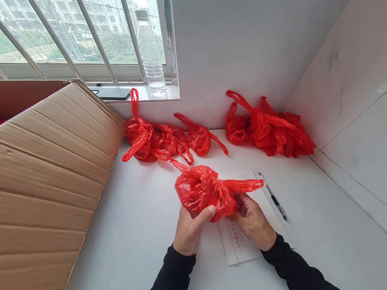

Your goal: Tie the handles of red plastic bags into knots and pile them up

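A tied red plastic bag (204, 190) is held up between both hands, over the white table and the upper part of a paper sheet. My left hand (191, 229) grips its lower left side, thumb pressed on the front. On the lower right side, my right hand (253, 221) is closed round the bag, with some fingers hidden behind it. The bag's knotted handles stick out to the upper left and to the right; its contents cannot be made out. Beneath lies the white paper (258, 248) with handwritten marks, and a black pen (274, 198) rests to its right.
Several tied red bags (173, 138) line the wall at the back, with a further red pile (272, 129) at the back right. A large cardboard box (38, 191) holding red bags fills the left. On the windowsill stand a water bottle (151, 55) and a phone-like dark object (114, 93).
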`<state>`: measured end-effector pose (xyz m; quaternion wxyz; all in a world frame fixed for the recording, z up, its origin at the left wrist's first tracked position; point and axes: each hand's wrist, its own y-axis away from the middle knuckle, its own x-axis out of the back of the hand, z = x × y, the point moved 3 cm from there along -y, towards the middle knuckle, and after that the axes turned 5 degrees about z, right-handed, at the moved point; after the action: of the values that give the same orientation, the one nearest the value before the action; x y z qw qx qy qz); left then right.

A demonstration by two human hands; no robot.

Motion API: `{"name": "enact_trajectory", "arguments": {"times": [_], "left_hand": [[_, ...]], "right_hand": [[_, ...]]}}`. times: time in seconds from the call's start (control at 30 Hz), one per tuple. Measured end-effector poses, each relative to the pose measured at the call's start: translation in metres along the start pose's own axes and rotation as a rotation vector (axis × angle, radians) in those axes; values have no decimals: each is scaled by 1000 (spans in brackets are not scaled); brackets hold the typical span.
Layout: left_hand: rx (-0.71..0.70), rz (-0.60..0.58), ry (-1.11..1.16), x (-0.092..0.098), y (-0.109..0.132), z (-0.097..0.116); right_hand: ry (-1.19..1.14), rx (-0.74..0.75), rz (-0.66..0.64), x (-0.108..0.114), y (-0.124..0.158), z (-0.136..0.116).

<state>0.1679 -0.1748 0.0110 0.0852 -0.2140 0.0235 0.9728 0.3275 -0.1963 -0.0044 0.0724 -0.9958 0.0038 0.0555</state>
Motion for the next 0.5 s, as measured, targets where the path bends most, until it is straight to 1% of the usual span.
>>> {"name": "enact_trajectory", "arguments": {"times": [0.1,0.27,0.37,0.43,0.5], "left_hand": [[-19,-53,-20,-3,1,3],[-48,-135,-96,-5,1,4],[-46,-169,-99,-6,1,2],[-42,-155,-82,-7,1,-1],[-48,-88,-72,-5,1,-3]], "right_hand": [[11,-3,41,4,-1,3],[39,18,53,6,-2,1],[72,31,63,7,-2,-2],[71,29,64,7,-2,-4],[38,22,42,6,-2,-6]]}}
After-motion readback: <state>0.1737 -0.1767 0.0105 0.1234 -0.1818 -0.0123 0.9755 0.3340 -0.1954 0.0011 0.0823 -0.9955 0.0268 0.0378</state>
